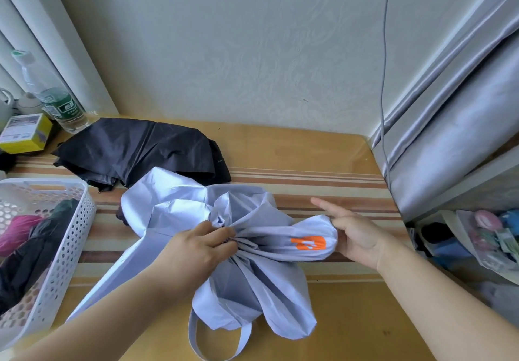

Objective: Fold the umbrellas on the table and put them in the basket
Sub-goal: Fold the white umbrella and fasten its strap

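Observation:
A pale lilac umbrella (252, 284) with an orange mark lies collapsed and loose in the middle of the table, its strap looping toward me. My left hand (193, 251) grips the bunched fabric at its middle. At the umbrella's right end my right hand (354, 231) presses with its palm against the tip, index finger stretched out. Behind it, at the back left, lies a black umbrella (140, 152), unfolded and flat. A white perforated basket (73, 237) stands at the left edge and holds a pink and a dark folded umbrella.
A clear bottle (53, 96) with a green label and a yellow box (25, 133) stand at the back left corner. A grey covered cabinet (455, 141) with a hanging cable borders the table on the right, and cluttered bags (491, 242) sit below it.

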A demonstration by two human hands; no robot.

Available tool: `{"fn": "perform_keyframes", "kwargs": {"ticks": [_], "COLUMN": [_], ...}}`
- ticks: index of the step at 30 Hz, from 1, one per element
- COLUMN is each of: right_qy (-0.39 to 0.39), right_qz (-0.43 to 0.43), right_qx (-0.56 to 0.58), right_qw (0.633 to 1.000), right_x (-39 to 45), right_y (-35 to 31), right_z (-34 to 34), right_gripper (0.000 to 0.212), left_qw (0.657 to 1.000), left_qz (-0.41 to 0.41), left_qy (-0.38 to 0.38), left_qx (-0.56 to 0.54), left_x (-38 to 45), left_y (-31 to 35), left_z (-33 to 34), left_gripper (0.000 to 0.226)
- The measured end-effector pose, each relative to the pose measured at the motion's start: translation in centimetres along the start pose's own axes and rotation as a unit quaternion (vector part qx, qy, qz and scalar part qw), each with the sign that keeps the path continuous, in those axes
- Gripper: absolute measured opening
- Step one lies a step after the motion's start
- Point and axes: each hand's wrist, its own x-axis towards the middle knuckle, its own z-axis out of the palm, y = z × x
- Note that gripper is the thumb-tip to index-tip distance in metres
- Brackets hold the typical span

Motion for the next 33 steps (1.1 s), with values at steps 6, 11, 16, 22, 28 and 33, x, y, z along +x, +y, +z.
{"fn": "perform_keyframes", "kwargs": {"ticks": [6, 11, 16, 22, 28, 33], "right_qy": [-0.153, -0.121, -0.11, -0.029, 0.196, 0.233], "right_qz": [-0.013, -0.053, -0.081, -0.02, -0.1, -0.124], "right_qx": [-0.04, -0.115, -0.096, -0.244, -0.484, -0.641], "right_qw": [0.987, 0.984, 0.986, 0.969, 0.847, 0.721], "right_x": [-1.7, -2.2, -2.9, -2.5, -1.3, -0.5], "right_y": [-0.4, -0.8, -1.9, -1.7, -1.0, -1.4], "right_z": [-1.7, -1.7, -2.2, -0.8, 2.4, 3.3], "right_gripper": [0.092, 0.093, 0.097, 0.113, 0.056, 0.021], "left_qw": [1.0, 0.999, 0.999, 0.998, 0.998, 0.999], "left_qz": [-0.008, -0.035, -0.049, -0.047, -0.044, -0.044], "left_qy": [0.002, 0.001, -0.008, -0.008, -0.012, -0.002], "left_qx": [-0.01, -0.023, -0.022, -0.029, -0.032, -0.028], "left_x": [0.5, 0.3, 0.3, 0.3, 0.4, 0.1], "left_y": [0.3, -0.3, -0.9, -0.6, -0.9, -1.1], "left_z": [-0.2, -0.2, -0.4, -0.3, -0.3, 0.0], "left_gripper": [0.063, 0.065, 0.066, 0.069, 0.069, 0.062]}}
